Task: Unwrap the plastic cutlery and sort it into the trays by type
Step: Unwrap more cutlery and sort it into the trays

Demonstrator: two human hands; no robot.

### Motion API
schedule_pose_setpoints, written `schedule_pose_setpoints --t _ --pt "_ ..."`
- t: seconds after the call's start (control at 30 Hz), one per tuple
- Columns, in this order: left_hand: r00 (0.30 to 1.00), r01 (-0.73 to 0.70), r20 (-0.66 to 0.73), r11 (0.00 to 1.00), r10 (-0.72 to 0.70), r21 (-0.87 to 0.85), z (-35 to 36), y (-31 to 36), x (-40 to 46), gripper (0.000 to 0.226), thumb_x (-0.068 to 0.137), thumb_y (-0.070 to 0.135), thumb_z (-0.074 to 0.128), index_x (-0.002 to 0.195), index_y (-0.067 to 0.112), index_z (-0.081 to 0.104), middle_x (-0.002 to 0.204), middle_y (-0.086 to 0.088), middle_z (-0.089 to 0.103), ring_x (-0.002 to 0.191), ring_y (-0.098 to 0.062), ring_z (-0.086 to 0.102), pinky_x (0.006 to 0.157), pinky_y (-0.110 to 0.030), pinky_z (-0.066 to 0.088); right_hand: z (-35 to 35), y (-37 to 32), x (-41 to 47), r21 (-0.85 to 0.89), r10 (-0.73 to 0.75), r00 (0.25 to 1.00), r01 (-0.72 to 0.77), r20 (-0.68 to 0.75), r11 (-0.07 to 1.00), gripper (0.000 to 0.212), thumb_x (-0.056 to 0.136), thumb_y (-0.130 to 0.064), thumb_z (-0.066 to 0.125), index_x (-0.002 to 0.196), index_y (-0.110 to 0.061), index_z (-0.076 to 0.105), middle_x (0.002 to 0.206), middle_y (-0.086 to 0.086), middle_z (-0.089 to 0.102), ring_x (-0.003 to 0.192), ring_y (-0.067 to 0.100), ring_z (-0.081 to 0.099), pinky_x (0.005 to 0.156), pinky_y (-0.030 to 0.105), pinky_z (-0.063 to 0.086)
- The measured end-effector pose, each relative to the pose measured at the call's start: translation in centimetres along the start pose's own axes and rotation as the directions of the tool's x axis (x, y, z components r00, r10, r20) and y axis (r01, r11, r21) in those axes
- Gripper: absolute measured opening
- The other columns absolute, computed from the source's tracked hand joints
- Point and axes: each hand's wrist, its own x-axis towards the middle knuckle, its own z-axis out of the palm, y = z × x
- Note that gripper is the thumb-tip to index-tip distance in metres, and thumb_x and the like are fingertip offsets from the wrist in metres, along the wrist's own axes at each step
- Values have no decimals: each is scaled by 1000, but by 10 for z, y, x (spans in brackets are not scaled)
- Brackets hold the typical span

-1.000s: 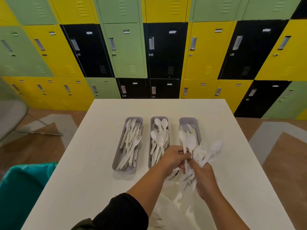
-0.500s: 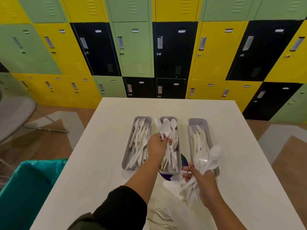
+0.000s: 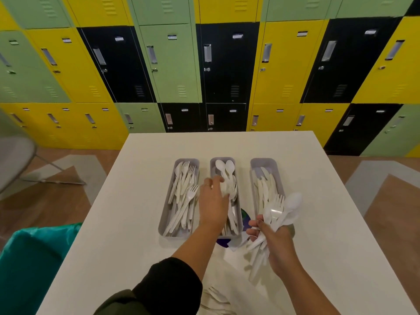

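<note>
two hands over three trays, a mixed bundle held at the right

head view: a white counter (image 3: 141, 201) runs away from the person toward a wall of green, yellow and black lockers (image 3: 172, 64). three grey trays stand side by side near its middle, long sides parallel, narrow strips of bare counter between them. the left tray (image 3: 164, 220) holds forks, the middle tray (image 3: 239, 220) spoons, the right tray (image 3: 279, 178) knives. broad bare counter lies on either side of the row and beyond it up to the far edge; the left and right counter edges are well apart from the trays.

the left hand (image 3: 213, 201) reaches over the middle tray, palm down, fingers curled about a white spoon (image 3: 225, 187) at the spoon pile; motion blur hides the exact grip, so whether the spoon is truly held i cannot tell. its dark sleeve (image 3: 163, 289) crosses the near counter edge.

the right hand (image 3: 276, 242) is clenched round a bundle of cutlery (image 3: 279, 212), forks and spoons fanned upward over the near end of the right tray, handles pointing down toward the person. clear plastic wrapping (image 3: 218, 280) lies crumpled on the counter between the forearms, and a small dark blue and green thing (image 3: 245, 218) shows partly between the middle and right trays.

off the counter's left edge stand a teal bin (image 3: 29, 269) and a grey chair (image 3: 16, 160) on the wood floor.
</note>
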Motion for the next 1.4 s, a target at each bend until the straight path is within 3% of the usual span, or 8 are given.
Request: schedule_pose_setpoints --t 0.1,0.33,0.57,0.9,0.97,1.03,1.13,1.4 --pt "984 -143 137 965 115 219 6 9 14 36 91 21 55 126 20 48 138 -7 39 126 -27 34 100 -36 33 1 0 6 -4 13 1000 -13 6 1000 13 92 -3 52 86 -9 62 66 5 70 54 16 66 62 30 54" --pt "952 -69 300 917 -57 392 33 9 32 51 93 23 53 138 8 35 154 -15 13 142 -32 12 117 -45 17 -8 -5 14 -42 -14 1000 13 -17 999 13 92 -1 51 89 -6 62 73 11 70 59 24 65 61 35 53" --pt "977 -59 210 985 25 160 47 11 34 39 90 8 50 127 -3 49 147 -23 31 139 -35 25 117 -42 20 -21 -3 22 -21 -6 1000 5 -25 1000 11 93 0 50 96 -1 60 72 11 69 59 22 65 60 31 53" --pt "971 -76 234 991 49 107 43 13 29 31 95 -2 37 120 9 53 157 -5 19 148 -24 4 119 -49 6 -11 3 16 -64 -12 1000 11 -14 998 11 92 -3 53 88 -8 62 73 10 70 58 20 68 64 35 56" --pt "991 -34 125 996 43 -77 41 16 26 28 97 1 34 111 9 58 144 -4 42 143 -28 24 117 -50 18 -11 3 14 -68 -12 1000 11 -10 998 12 92 -3 53 86 -8 62 74 11 70 56 19 68 59 32 57" --pt "998 54 46 926 -40 -373 27 24 22 26 100 8 32 104 12 57 96 6 61 102 -24 56 95 -35 44 -11 4 13 -61 -5 1000 5 -4 998 13 92 0 51 87 -7 61 74 12 69 56 20 67 57 30 56" --pt "991 93 -18 776 -132 -623 1 36 31 28 102 18 31 92 8 55 70 2 55 59 -10 52 61 -24 45 -11 6 13 -46 9 1000 -8 22 999 15 92 2 49 88 -6 61 76 14 68 59 24 65 58 31 53" --pt "927 212 -179 855 -330 -473 -49 -28 68 28 98 9 29 102 7 56 87 -7 59 78 -20 52 68 -29 40 -6 8 11 -49 25 998 -22 59 999 15 92 3 49 88 -5 61 73 11 68 56 19 64 50 25 52"
